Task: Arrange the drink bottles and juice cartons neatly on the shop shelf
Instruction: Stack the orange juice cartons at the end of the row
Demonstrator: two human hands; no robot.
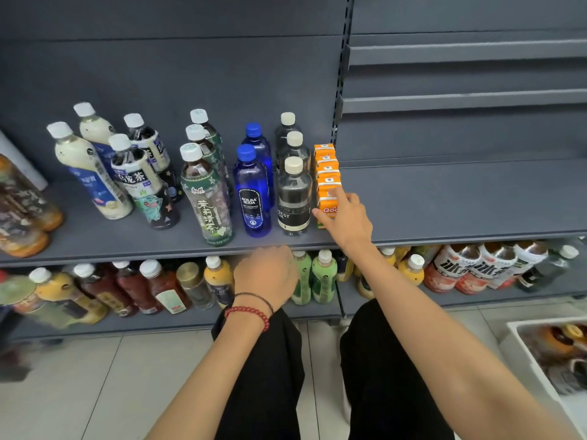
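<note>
On the grey shelf (444, 201) the drinks stand in rows running front to back. From the left these are milky bottles (85, 173), dark oolong tea bottles (139, 176), green-labelled tea bottles (209, 198), two blue soda bottles (254, 198) and three clear black-labelled bottles (293, 198). A row of orange juice cartons (327, 168) ends the line. My right hand (347, 220) holds the front carton (327, 209), index finger on its top and thumb on its front. My left hand (265, 274) rests at the shelf's front edge, fingers curled out of sight, nothing seen in it.
Brown bottles (25, 214) lie on their sides at the shelf's left end. The lower shelf (317, 312) holds several mixed bottles. A white crate (521, 338) with more goods sits on the tiled floor at the right. Grey shelf boards (460, 101) are mounted at the upper right.
</note>
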